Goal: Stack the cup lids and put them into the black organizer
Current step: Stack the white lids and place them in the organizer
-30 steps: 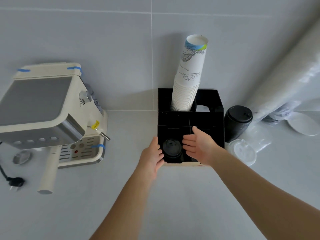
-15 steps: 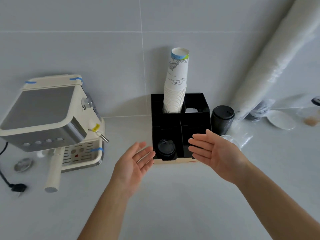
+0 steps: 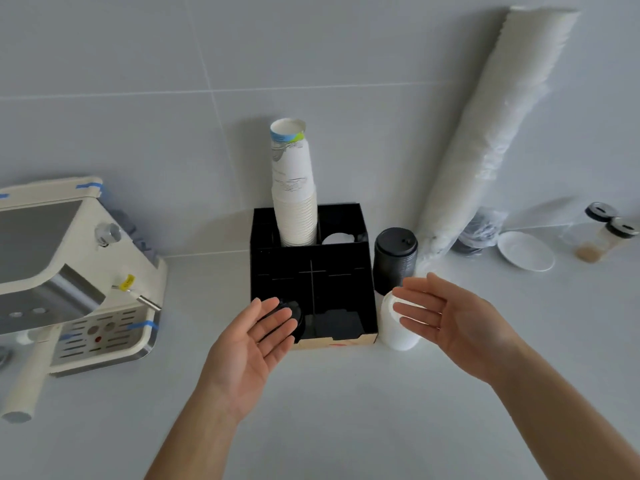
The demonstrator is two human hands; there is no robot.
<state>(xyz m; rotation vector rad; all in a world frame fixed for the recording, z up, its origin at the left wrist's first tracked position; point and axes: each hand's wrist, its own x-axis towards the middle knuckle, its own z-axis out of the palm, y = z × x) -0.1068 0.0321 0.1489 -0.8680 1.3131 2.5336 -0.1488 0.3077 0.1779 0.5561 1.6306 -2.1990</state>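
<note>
Both hands have drawn back, left hand (image 3: 249,344) and right hand (image 3: 453,323) empty with fingers spread; beside the black plastic organizer (image 3: 313,271), the light, slippery stack of black lids (image 3: 394,259) wants gripping round its ribbed sides

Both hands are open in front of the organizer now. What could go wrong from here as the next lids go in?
1. The tall stack of paper cups rises well above the black organizer and leans slightly; bumping the organizer might topple it.
2. The right hand is next to the white lid stack and the black lid stack; a careless sweep could knock either over.
3. The left hand partly hides the front-left compartment, so seating there is hard to check.
</note>
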